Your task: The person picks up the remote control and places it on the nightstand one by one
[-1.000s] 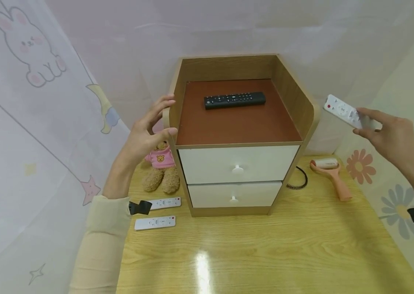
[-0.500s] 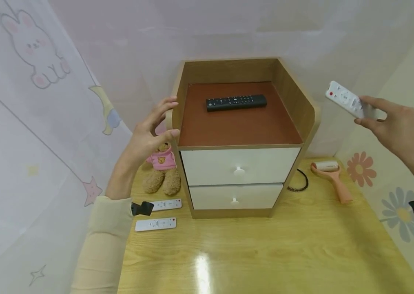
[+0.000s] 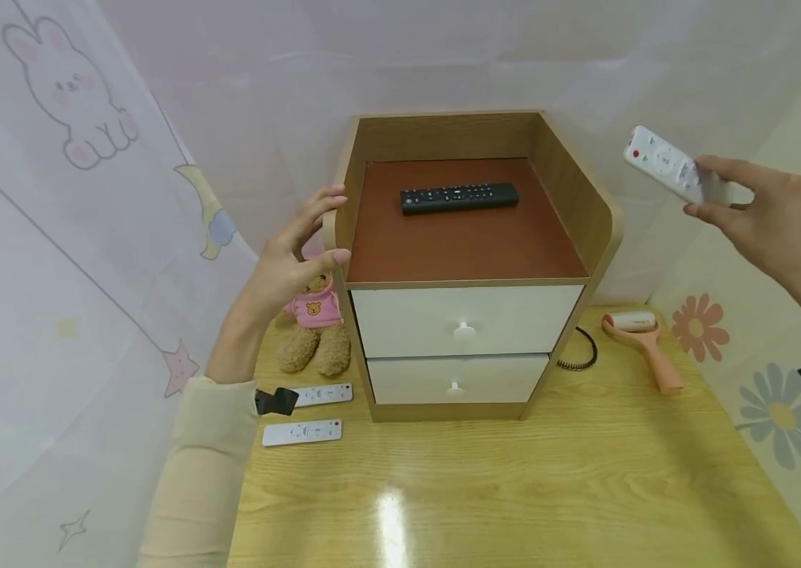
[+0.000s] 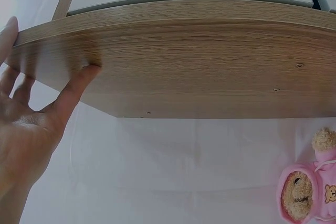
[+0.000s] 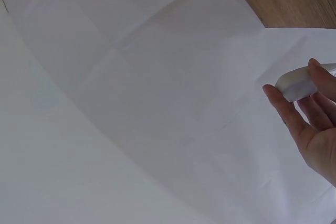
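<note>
My left hand [image 3: 282, 268] is at the front left edge of a small wooden cabinet [image 3: 467, 402]. In the left wrist view, its fingers [image 4: 73, 90] lie against the side panel [image 4: 199, 66] and grip its edge. My right hand [image 3: 772, 213] pinches a white remote control [image 3: 664, 163] between thumb and fingers, held up in the air to the right of the cabinet. That remote's end [image 5: 296, 84] also shows in the right wrist view. A black remote control [image 3: 460, 199] lies on the cabinet's brown top.
Two white remotes, one nearer [image 3: 302, 432] and one partly covered [image 3: 324, 394], lie left of the cabinet. A teddy bear [image 3: 313, 331] in pink sits behind them. On the right are a black spiral-edged hairband [image 3: 588, 355] and an orange-handled lint roller [image 3: 649, 347] on the wooden table [image 3: 485, 489].
My right hand has risen with the white remote. My left hand keeps its place on the cabinet edge. The view has shifted slightly.
</note>
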Motion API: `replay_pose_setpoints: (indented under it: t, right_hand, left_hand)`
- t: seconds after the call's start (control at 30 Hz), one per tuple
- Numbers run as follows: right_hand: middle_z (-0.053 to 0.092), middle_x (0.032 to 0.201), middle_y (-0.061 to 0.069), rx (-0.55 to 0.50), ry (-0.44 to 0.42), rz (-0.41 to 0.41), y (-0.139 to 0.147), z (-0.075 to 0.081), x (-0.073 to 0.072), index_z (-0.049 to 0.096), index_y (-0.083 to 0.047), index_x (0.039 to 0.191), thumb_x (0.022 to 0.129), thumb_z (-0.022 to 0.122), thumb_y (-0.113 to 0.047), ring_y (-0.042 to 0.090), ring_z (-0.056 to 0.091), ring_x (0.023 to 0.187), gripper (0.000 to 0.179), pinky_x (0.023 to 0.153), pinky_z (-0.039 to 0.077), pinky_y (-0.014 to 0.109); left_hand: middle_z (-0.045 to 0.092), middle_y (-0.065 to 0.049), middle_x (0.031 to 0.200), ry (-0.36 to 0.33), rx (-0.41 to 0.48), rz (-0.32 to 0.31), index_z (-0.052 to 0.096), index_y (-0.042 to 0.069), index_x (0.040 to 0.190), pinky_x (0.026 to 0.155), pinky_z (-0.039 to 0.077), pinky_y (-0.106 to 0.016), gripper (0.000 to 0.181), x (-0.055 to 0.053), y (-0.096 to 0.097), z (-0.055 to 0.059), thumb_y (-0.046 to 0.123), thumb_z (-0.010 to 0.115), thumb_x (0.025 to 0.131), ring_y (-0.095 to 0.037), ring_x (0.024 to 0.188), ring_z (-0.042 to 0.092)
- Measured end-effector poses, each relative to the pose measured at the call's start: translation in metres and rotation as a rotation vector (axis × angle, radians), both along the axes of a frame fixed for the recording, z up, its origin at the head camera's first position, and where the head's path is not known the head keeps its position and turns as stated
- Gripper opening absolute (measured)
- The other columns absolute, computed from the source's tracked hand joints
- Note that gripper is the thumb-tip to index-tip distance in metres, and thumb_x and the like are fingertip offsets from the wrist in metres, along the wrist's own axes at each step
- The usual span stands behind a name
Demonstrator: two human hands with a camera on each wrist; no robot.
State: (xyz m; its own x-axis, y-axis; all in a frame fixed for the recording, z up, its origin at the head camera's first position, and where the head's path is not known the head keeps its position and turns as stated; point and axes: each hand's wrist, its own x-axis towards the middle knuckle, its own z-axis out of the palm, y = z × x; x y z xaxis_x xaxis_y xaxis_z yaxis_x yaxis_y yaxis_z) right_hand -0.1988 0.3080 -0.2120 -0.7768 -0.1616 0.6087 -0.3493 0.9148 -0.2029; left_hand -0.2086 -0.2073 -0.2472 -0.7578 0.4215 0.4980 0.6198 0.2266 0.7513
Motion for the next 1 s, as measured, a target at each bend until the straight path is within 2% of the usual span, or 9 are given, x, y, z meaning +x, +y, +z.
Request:
replay_pose_setpoints:
  t: [0.13,0.27,0.47,0.57,0.63,0.83,1.0]
  right_hand:
    - [0.059,0.12,0.03,-0.003,0.009,0.003,-0.005,0.009,0.002,0.06,0.0,0.128,0.079,0.075,0.004,0.055,0.059,0.095,0.051,0.074,0.029,-0.007]
    - [0.058,0.123,0.03,0.018,0.01,0.014,-0.011,0.017,0.004,0.058,0.0,0.131,0.082,0.072,0.004,0.055,0.058,0.098,0.051,0.089,0.04,0.012]
    - [0.056,0.127,0.029,0.04,-0.018,0.024,-0.02,0.026,0.003,0.056,-0.002,0.133,0.084,0.071,0.003,0.054,0.057,0.104,0.052,0.092,0.044,0.037]
    - [0.057,0.127,0.029,0.046,-0.044,0.03,-0.025,0.029,0.003,0.056,-0.002,0.134,0.084,0.071,0.003,0.053,0.057,0.104,0.053,0.09,0.044,0.044]
    - [0.057,0.126,0.028,0.054,-0.051,0.041,-0.028,0.031,0.002,0.056,-0.003,0.134,0.084,0.071,0.002,0.053,0.058,0.103,0.053,0.09,0.044,0.042]
    - [0.061,0.123,0.024,0.078,-0.015,0.081,-0.036,0.038,0.0,0.059,-0.005,0.132,0.081,0.075,0.001,0.048,0.062,0.098,0.053,0.088,0.044,0.014]
    - [0.062,0.123,0.022,0.091,-0.007,0.123,-0.044,0.044,-0.001,0.06,-0.005,0.13,0.08,0.076,0.002,0.042,0.063,0.098,0.053,0.083,0.044,0.009]
  left_hand:
    - [0.029,0.001,0.156,-0.001,-0.005,0.003,0.041,0.007,0.144,0.118,0.019,-0.032,0.06,0.0,0.0,-0.001,-0.002,0.065,0.089,-0.01,0.144,0.02]
    - [0.029,0.002,0.156,0.008,-0.009,0.007,0.042,0.007,0.144,0.118,0.02,-0.031,0.06,-0.001,0.0,-0.001,-0.001,0.065,0.089,-0.01,0.144,0.021]
    - [0.029,0.0,0.156,0.014,-0.007,0.007,0.041,0.005,0.143,0.117,0.02,-0.031,0.059,0.0,0.0,0.0,-0.002,0.064,0.09,-0.01,0.143,0.023]
    - [0.029,0.0,0.156,0.017,-0.013,0.01,0.041,0.004,0.143,0.117,0.021,-0.031,0.059,0.0,0.0,0.001,-0.002,0.064,0.089,-0.01,0.143,0.023]
    - [0.029,-0.001,0.156,0.018,-0.016,0.012,0.041,0.004,0.143,0.117,0.021,-0.031,0.059,0.001,0.001,0.001,-0.002,0.064,0.089,-0.01,0.143,0.023]
    - [0.029,-0.004,0.156,0.026,-0.009,0.004,0.041,0.003,0.143,0.118,0.019,-0.04,0.058,0.0,0.002,0.002,-0.004,0.064,0.089,-0.011,0.143,0.023]
    - [0.029,-0.005,0.156,0.031,-0.003,0.002,0.041,0.002,0.142,0.118,0.02,-0.037,0.058,0.0,0.002,0.002,-0.005,0.063,0.089,-0.012,0.143,0.023]
